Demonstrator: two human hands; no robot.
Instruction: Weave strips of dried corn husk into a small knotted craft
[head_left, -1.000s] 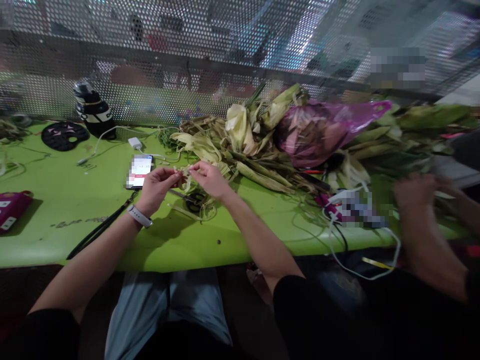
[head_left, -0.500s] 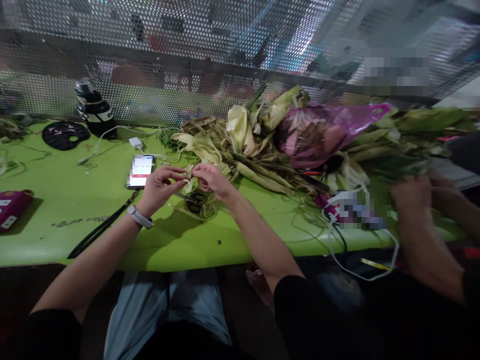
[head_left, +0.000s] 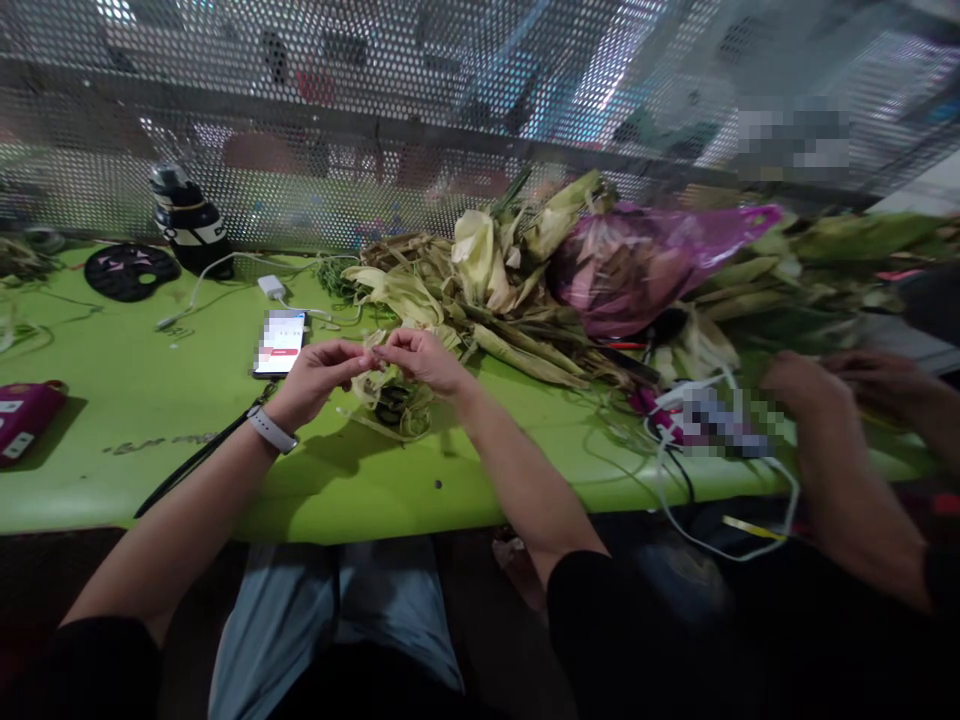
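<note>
My left hand, with a pale watch on its wrist, is closed in a pinch. My right hand is pinched too, its fingertips meeting the left ones. Between and just below the fingers hangs a pale strip of corn husk; its end in the fingers is mostly covered. Under the hands lies a small tangle of husk shreds around a dark round object that I cannot identify. A heap of corn husks sits just behind my hands, and a lit phone lies left of them.
A pink plastic bag rests on the husks. At the left stand a dark bottle, a black mask-like piece and a magenta box. A black strap lies near the table edge. Another person's hands work at right.
My left fingers have closed and come up against my right fingertips. The husk strip between them has shifted. At right, the other person's hands have moved slightly.
</note>
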